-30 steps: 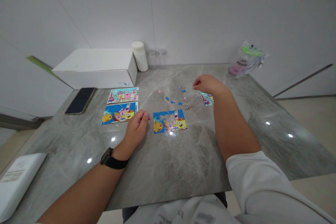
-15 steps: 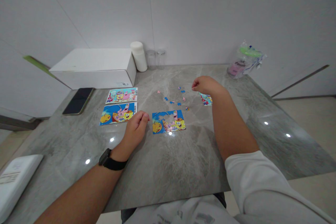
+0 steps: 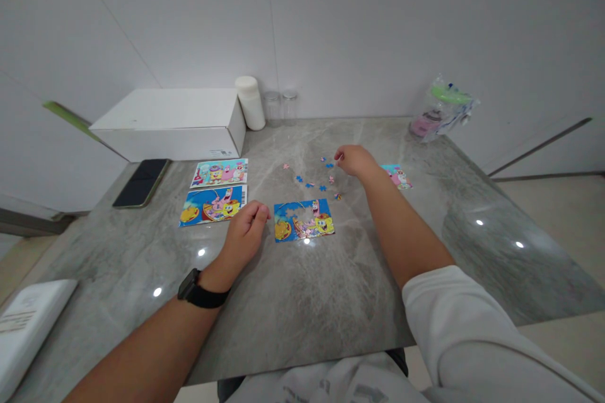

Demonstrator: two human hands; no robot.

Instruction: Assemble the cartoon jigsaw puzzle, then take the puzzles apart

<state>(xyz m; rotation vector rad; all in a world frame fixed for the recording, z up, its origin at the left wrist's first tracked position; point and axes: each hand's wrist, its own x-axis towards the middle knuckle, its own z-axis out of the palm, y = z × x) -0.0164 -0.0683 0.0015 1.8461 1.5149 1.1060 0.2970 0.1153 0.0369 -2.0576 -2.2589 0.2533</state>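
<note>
My right hand (image 3: 355, 160) hovers at the far side of the loose jigsaw pieces (image 3: 309, 185), its thumb and fingers pinched together. What lies between the fingertips, if anything, is too small to make out. My left hand (image 3: 247, 225) rests on the table as a loose fist, with nothing showing in it, between a blue picture card (image 3: 212, 204) and a partly assembled jigsaw puzzle (image 3: 302, 220). That puzzle shows cartoon figures on blue, with a grey gap in its upper middle. Another small jigsaw picture (image 3: 397, 176) is partly hidden behind my right forearm.
A second picture card (image 3: 220, 172) lies above the blue one. Farther left are a phone (image 3: 142, 182) and a white box (image 3: 165, 126). A white bottle (image 3: 250, 102) and two clear jars (image 3: 280, 108) stand by the wall. A plastic bag (image 3: 442, 110) sits back right.
My right hand has moved left, from beside the right-hand jigsaw picture toward the loose pieces, uncovering another part of that picture. My left hand has stayed still.
</note>
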